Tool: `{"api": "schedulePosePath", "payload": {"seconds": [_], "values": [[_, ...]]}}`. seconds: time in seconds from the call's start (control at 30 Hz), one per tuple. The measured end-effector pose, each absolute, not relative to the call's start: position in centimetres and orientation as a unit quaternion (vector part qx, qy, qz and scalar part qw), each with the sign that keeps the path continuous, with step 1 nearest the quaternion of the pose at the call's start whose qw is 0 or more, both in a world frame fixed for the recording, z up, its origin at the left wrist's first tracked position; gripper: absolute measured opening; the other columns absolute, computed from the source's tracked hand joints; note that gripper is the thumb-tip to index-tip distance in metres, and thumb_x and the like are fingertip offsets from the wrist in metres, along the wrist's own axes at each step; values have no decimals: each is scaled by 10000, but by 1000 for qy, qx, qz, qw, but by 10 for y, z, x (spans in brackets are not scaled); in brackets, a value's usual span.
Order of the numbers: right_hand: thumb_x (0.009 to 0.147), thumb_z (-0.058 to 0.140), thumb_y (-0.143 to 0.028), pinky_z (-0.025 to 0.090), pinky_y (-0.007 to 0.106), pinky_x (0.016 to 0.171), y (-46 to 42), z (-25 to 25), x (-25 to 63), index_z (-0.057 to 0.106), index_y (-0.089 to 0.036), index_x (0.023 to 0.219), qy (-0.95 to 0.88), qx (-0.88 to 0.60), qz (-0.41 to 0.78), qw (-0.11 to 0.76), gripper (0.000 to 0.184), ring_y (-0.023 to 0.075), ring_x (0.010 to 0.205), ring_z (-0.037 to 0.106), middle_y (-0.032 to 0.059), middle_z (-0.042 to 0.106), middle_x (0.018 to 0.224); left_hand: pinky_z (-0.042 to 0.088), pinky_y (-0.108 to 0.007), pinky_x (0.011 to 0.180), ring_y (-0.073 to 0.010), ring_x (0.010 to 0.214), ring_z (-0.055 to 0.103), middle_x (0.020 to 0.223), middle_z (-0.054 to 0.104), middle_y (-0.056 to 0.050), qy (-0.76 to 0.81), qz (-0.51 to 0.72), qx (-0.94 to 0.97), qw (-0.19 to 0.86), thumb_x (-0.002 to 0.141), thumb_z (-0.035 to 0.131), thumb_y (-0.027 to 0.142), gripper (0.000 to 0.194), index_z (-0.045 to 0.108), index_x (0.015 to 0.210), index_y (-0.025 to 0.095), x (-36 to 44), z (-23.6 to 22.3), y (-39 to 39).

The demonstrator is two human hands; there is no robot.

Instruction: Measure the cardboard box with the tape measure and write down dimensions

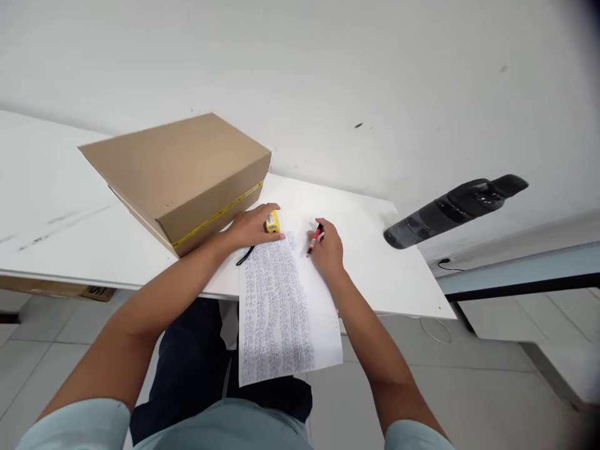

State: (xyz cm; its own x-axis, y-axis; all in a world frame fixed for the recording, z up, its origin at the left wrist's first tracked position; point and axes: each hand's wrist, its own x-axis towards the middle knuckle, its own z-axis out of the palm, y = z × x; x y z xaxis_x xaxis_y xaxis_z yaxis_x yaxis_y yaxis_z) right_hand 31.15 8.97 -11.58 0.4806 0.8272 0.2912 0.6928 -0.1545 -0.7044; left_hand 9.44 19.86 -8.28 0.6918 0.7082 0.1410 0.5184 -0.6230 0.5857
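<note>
A yellow tape measure (272, 221) with a black wrist strap sits in my left hand (253, 226), thumb and fingers closed round it. It rests at the top of a sheet of paper (323, 337) covered in handwritten blue columns. The paper's lower part hangs past the table's front edge. To the right, my right hand (328, 247) grips a red and black marker (315, 239), its dark end pointing down toward the paper. Beside my left forearm stands a brown cardboard box (187, 169) with yellow tape along its side.
The white table (365, 262) runs along a wall. A black bottle (435, 215) stands near its right end. Beyond that end, a black cable (447, 265) hangs by the wall. Flat cardboard (56, 287) lies below the table at left.
</note>
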Motion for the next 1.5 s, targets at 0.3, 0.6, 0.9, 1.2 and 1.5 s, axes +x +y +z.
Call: {"api": "schedulePosePath", "payload": {"seconds": [0.3, 0.6, 0.9, 1.2, 1.5], "values": [[950, 499, -439, 496, 476, 976, 94, -101, 307, 581, -185, 1398, -511, -719, 134, 451, 521, 297, 1028, 639, 156, 689, 1180, 464, -420, 1119, -280, 1402, 515, 1543, 473, -155, 371, 326, 845, 204, 896, 615, 599, 792, 276, 1516, 240, 91, -71, 148], [796, 712, -729, 522, 326, 663, -66, -69, 235, 402, -360, 1535, -562, -346, 617, 428, 882, 165, 682, 596, 18, 661, 956, 589, -557, 972, -334, 1249, 645, 1406, 581, -154, 140, 435, 880, 133, 829, 667, 712, 941, 126, 1544, 428, 45, -95, 2], [750, 892, -420, 531, 348, 831, -139, -82, 198, 494, -357, 1348, -430, -460, 593, 502, 721, 181, 895, 616, 18, 616, 1060, 667, -516, 858, -262, 1007, 756, 1231, 757, -65, 134, 391, 911, 4, 914, 670, 315, 765, 307, 1582, 406, -7, -73, -54], [761, 890, -397, 485, 283, 723, -123, -61, 191, 581, -291, 1111, -460, -429, 612, 480, 478, 137, 793, 567, -19, 624, 934, 678, -413, 582, -196, 759, 780, 1195, 770, 45, 160, 403, 901, -25, 913, 640, 130, 718, 423, 1504, 474, -60, -60, -56], [726, 917, -387, 483, 252, 686, -117, -63, 168, 529, -259, 1067, -465, -392, 663, 436, 532, 108, 735, 592, -44, 621, 873, 584, -298, 636, -137, 741, 727, 1057, 798, -125, 106, 463, 874, -105, 921, 691, 105, 238, 690, 1159, 94, -57, -68, -68]]}}
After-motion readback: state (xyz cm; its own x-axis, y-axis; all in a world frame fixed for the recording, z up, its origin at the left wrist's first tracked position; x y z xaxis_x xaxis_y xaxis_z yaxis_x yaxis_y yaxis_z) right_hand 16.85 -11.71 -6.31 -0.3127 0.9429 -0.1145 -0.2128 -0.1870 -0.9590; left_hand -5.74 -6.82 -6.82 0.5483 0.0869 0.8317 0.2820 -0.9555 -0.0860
